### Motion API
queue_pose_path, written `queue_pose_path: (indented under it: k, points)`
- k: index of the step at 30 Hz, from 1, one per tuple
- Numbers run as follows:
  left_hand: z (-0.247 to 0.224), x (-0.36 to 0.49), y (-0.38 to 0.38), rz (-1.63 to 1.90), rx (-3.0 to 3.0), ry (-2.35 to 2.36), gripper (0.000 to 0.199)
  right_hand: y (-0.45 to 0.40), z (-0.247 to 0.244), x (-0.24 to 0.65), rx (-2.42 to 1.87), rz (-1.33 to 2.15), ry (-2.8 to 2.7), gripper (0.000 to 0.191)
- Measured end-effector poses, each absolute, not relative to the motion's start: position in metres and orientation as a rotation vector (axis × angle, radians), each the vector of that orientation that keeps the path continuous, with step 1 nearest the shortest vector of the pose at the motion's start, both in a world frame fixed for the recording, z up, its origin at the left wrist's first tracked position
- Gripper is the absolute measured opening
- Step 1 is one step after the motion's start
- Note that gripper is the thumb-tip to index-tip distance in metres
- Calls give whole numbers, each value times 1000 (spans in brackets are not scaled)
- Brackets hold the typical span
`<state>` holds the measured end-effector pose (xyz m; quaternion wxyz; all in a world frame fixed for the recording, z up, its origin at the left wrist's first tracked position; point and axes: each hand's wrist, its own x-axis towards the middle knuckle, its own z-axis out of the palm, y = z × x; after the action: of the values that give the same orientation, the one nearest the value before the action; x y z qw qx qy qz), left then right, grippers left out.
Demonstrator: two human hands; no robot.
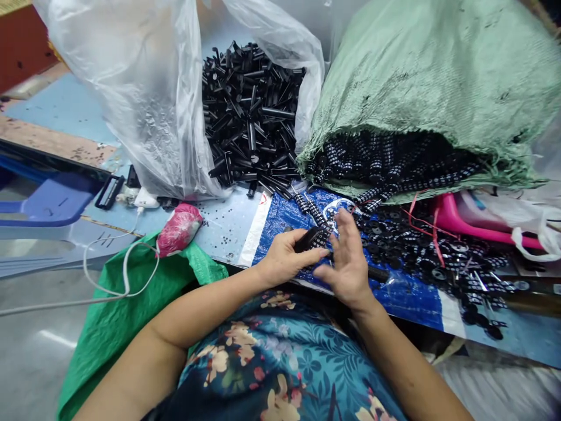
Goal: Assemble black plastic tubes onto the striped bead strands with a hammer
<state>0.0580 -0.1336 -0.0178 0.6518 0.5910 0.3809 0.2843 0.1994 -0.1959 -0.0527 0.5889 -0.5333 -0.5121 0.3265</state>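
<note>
My left hand is closed around a short black plastic tube-like part, thumb pointing right along it. Beside it, my right hand has its fingers stretched upward and its thumb apart, palm turned toward the left hand. Whether its thumb touches anything is unclear. Black sticks with white checks lie on the blue printed sheet just beyond both hands. A plain black rod lies partly behind my right wrist.
Black plastic tubes spill from a clear plastic bag. A green woven sack holds many checked black sticks. Small black discs and pins are heaped at right, near a pink basket. A pink-wrapped bundle lies left, beside a white cable.
</note>
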Motion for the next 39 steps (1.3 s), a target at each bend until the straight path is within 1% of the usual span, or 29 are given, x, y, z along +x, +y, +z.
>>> queue_pose_path:
  k: [1,2,3,4,6,7,9,10,14,16,21,27,30,31,32,35,36,37,39]
  points:
    - [-18,54,-133,627,1320,856,34,-199,-55,204,-1255,620,-1404,103]
    - [-18,50,-132,608,1305,843,35,-202,-57,208,-1253,483,-1578,110]
    - [-19,47,-132,590,1300,832,36,-204,-58,210,-1244,365,-1701,110]
    - [-19,45,-132,580,1300,830,37,-205,-58,212,-1238,265,-1766,106]
    - [-21,44,-134,586,1261,850,43,-207,-55,211,-1251,143,-1776,100]
    - [-21,45,-135,608,1224,869,47,-207,-53,210,-1264,114,-1762,99]
    - [-20,49,-139,663,1160,906,53,-209,-48,207,-1275,101,-1763,102]
    - [-19,50,-140,689,1142,914,53,-210,-47,205,-1266,99,-1779,103]
    - [-16,54,-145,747,985,861,43,-213,-44,201,-1222,68,-1816,101]
    - [-16,53,-145,707,816,802,41,-214,-44,202,-1212,60,-1820,100]
    - [-16,42,-139,532,573,723,43,-215,-47,205,-1158,150,-1848,100]
    - [-25,37,-133,378,519,654,44,-215,-55,205,-1195,255,-1860,103]
    - [-33,33,-129,445,653,684,44,-215,-63,209,-1246,215,-1893,108]
    - [-36,30,-126,518,782,716,42,-215,-67,212,-1306,168,-1897,104]
    - [-38,25,-121,598,953,759,39,-216,-71,215,-1394,109,-1903,94]
    - [-42,2,-102,736,1536,944,27,-220,-81,226,-1676,-57,-1957,40]
    - [-43,-6,-94,712,1699,1011,23,-221,-82,228,-1732,-86,-1985,28]
    - [-44,-13,-87,657,1829,1066,21,-222,-82,230,-1755,-104,-2001,22]
    - [-45,-23,-74,499,1982,1116,19,-223,-76,231,-1738,-126,-1975,21]
